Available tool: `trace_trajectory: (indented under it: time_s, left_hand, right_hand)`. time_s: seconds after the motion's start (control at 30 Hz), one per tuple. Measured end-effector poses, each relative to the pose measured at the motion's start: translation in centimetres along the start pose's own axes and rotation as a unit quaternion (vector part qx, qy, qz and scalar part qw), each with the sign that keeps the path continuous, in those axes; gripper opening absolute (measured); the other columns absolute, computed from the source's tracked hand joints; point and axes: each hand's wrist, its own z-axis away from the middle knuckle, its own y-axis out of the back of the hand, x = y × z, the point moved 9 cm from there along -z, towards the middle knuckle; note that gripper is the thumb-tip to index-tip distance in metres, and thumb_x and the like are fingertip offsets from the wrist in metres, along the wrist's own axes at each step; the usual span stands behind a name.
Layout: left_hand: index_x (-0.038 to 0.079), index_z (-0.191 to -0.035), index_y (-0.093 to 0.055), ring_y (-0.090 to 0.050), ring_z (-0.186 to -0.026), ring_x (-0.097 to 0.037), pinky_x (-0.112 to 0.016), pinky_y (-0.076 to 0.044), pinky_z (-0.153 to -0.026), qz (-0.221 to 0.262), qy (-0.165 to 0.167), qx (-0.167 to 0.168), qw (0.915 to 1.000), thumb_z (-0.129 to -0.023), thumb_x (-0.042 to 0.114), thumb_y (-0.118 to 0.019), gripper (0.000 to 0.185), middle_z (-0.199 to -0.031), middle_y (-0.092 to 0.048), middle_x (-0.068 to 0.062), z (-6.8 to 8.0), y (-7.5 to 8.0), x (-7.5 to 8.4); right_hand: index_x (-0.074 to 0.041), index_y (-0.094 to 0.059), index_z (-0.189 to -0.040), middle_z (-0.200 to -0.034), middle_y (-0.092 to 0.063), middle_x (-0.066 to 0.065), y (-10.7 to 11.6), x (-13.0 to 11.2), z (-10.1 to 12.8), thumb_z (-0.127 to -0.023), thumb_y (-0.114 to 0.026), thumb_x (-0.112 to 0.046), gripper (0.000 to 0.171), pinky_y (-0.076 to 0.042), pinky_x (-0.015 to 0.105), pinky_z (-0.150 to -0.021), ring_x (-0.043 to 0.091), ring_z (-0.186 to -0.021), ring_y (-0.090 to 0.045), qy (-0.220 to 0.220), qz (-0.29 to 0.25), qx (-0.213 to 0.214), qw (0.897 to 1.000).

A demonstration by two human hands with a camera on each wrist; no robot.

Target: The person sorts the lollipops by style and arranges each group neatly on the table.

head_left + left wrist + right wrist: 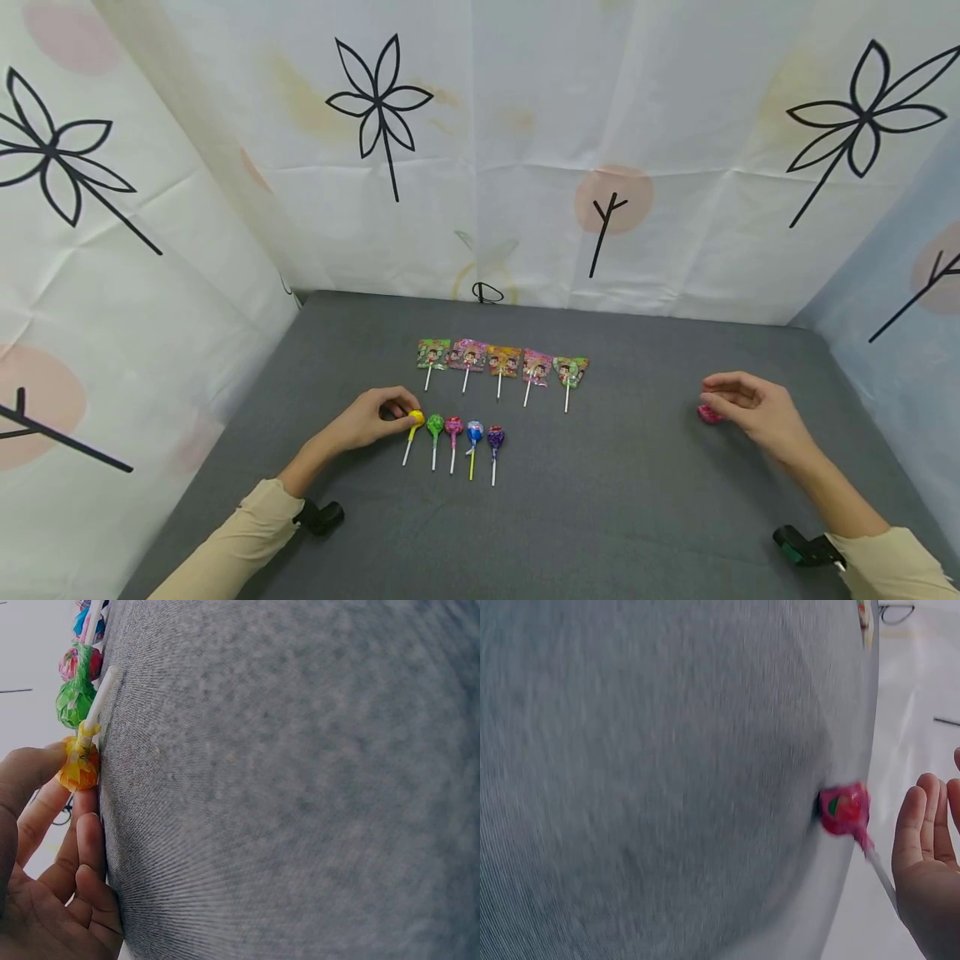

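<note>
Left hand [367, 419] pinches the yellow lollipop [416, 417] on the gray counter [600, 500]; right hand [753, 408], fingers relaxed, hovers over a pink lollipop [707, 414].

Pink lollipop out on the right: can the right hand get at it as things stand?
Probably yes. The pink lollipop lies on the grey mat right beside the right hand, just off its fingers, with nothing between them. The hand looks relaxed and holds nothing, so the way seems free.
</note>
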Motion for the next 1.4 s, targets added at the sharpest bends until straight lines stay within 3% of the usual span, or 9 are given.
trace_trajectory:
  time_s: [0.2, 0.43, 0.67, 0.8, 1.0, 1.4]
  left_hand:
    - [0.016, -0.108, -0.071, -0.06, -0.088, -0.015, -0.032, -0.051, -0.079, -0.002, 0.011, -0.004, 0.9999, -0.097, 0.022, -0.074, 0.013, -0.101, -0.065, 0.007, -0.1, -0.1, -0.2]
    - [0.016, -0.108, -0.071, -0.059, -0.088, -0.015, -0.032, -0.051, -0.079, -0.003, 0.015, -0.006, 0.9999, -0.097, 0.023, -0.074, 0.013, -0.101, -0.065, 0.008, -0.1, -0.2, -0.3]
    - [0.016, -0.108, -0.071, -0.059, -0.087, -0.015, -0.032, -0.051, -0.079, -0.005, 0.015, -0.005, 0.9999, -0.097, 0.023, -0.073, 0.013, -0.101, -0.065, 0.008, -0.2, -0.2, -0.3]
    - [0.016, -0.108, -0.071, -0.059, -0.087, -0.014, -0.032, -0.05, -0.079, -0.005, 0.01, -0.004, 0.9999, -0.097, 0.023, -0.073, 0.013, -0.1, -0.065, 0.008, -0.1, -0.2, -0.3]
    - [0.016, -0.108, -0.071, -0.059, -0.087, -0.015, -0.032, -0.051, -0.079, -0.005, 0.011, -0.004, 0.9999, -0.097, 0.022, -0.074, 0.013, -0.101, -0.065, 0.008, -0.1, -0.2, -0.2]
    - [0.017, -0.108, -0.071, -0.059, -0.088, -0.014, -0.033, -0.051, -0.08, -0.007, 0.012, -0.004, 0.9999, -0.097, 0.022, -0.074, 0.012, -0.102, -0.065, 0.008, -0.1, -0.2, -0.3]
  right_hand:
    - [0.004, -0.065, -0.122, -0.109, -0.071, -0.002, 0.8, 0.5, -0.2, -0.098, -0.069, -0.004, 0.026, -0.051, 0.017, -0.074, 0.002, -0.094, -0.066, -0.006, 0.015, -0.001, 1.0]
    - [0.008, -0.06, -0.128, -0.119, -0.066, -0.005, 0.7, 0.9, -0.4, -0.094, -0.075, -0.009, 0.041, -0.05, 0.014, -0.08, -0.006, -0.106, -0.06, -0.003, 0.04, -0.023, 0.999]
    - [0.007, -0.059, -0.133, -0.129, -0.061, 0.022, 0.8, 1.5, -0.2, -0.091, -0.081, -0.015, 0.052, -0.045, 0.01, -0.082, -0.015, -0.11, -0.05, -0.013, 0.087, -0.05, 0.995]
    - [0.009, -0.058, -0.133, -0.129, -0.059, 0.029, 0.8, 2.2, -0.1, -0.089, -0.082, -0.011, 0.054, -0.045, 0.01, -0.082, -0.012, -0.107, -0.053, -0.014, 0.096, -0.069, 0.993]
    - [0.011, -0.057, -0.132, -0.127, -0.059, 0.03, 0.5, 3.0, 0.0, -0.086, -0.083, -0.005, 0.056, -0.046, 0.011, -0.082, -0.007, -0.106, -0.056, -0.01, 0.083, -0.101, 0.991]
    - [0.005, -0.068, -0.118, -0.11, -0.067, 0.017, 0.3, 3.8, -0.1, -0.089, -0.08, -0.007, 0.034, -0.052, 0.022, -0.069, 0.007, -0.088, -0.063, -0.015, 0.118, -0.097, 0.988]
